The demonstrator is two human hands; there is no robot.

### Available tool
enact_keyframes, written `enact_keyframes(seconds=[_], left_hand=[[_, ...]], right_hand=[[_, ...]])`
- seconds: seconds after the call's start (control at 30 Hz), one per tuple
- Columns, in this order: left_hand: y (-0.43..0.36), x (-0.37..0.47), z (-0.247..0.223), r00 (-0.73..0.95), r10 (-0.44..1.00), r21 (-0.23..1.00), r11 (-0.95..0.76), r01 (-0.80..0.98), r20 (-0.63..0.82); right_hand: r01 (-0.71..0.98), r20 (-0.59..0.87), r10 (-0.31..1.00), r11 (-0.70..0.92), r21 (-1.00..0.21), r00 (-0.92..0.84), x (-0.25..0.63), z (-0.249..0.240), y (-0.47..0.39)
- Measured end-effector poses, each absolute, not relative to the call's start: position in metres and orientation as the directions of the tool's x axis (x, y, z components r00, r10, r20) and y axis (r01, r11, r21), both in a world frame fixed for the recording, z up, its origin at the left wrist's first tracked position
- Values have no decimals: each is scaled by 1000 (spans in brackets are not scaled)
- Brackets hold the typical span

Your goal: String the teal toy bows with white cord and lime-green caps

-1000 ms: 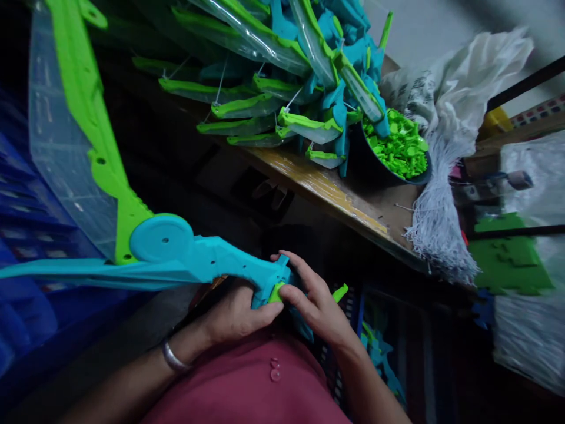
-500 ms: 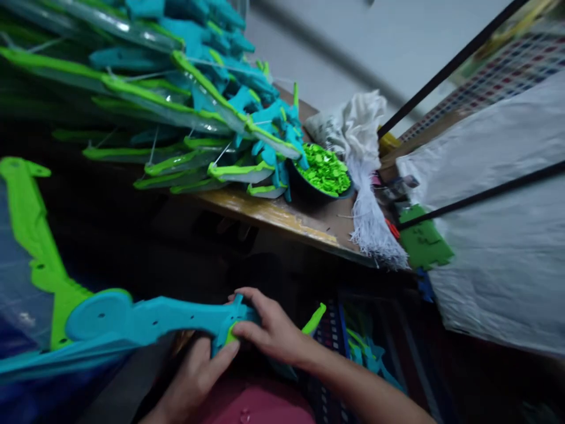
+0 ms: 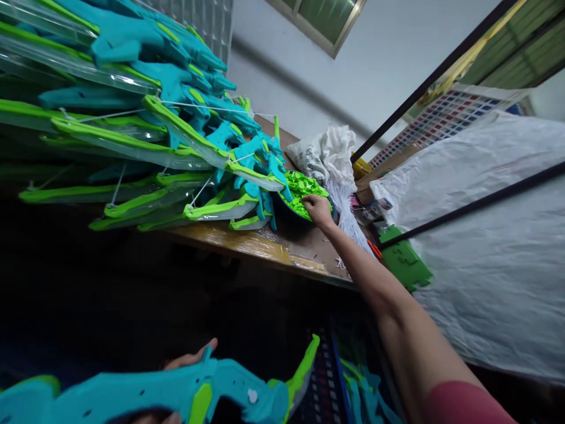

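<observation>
At the bottom of the view lies a teal toy crossbow (image 3: 119, 391) with bright green limbs. My left hand (image 3: 189, 359) grips it from behind, with most of the fingers hidden by the plastic. My right hand (image 3: 318, 209) reaches over the table to a dark bowl (image 3: 289, 215) of small flat green plastic pieces (image 3: 304, 184). Its fingers are curled down and closed at the pieces; whether one is pinched between them is hidden. A green inlay (image 3: 201, 403) shows on the crossbow's near side.
Many similar teal and green crossbows (image 3: 176, 129) are piled on the table (image 3: 282, 250), left of the bowl. A white sack (image 3: 309, 156), bundled white strings (image 3: 346, 206) and a green foam mat (image 3: 404, 259) stand right. Dark bars cross the right side. More crossbows (image 3: 364, 388) sit in a low crate.
My right hand has left the crossbow and moved up and forward to the bowl. The crossbow, still in my left hand, now sits lower in view. The camera view has shifted.
</observation>
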State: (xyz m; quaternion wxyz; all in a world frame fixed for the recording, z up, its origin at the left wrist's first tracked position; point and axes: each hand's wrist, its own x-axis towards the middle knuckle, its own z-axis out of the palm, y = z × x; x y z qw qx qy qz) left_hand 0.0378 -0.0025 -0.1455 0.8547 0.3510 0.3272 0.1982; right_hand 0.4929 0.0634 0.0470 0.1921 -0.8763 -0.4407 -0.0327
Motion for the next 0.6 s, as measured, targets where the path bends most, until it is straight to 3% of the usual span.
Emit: enact_keyframes(seconds=[0.13, 0.27, 0.43, 0.6], left_hand=[[0, 42, -150, 745, 509, 707, 704, -72, -431], [7, 37, -138, 767, 531, 812, 583, -22, -360], [14, 35, -122, 774, 532, 909, 398, 129, -342], [6, 46, -116, 729, 608, 925, 368, 93, -315]], right_hand=[[797, 155, 782, -597, -95, 604, 524, 31, 94], [781, 145, 775, -624, 24, 615, 531, 17, 112], [778, 207, 766, -628, 36, 609, 532, 11, 118], [847, 327, 793, -530, -44, 514, 531, 24, 112]])
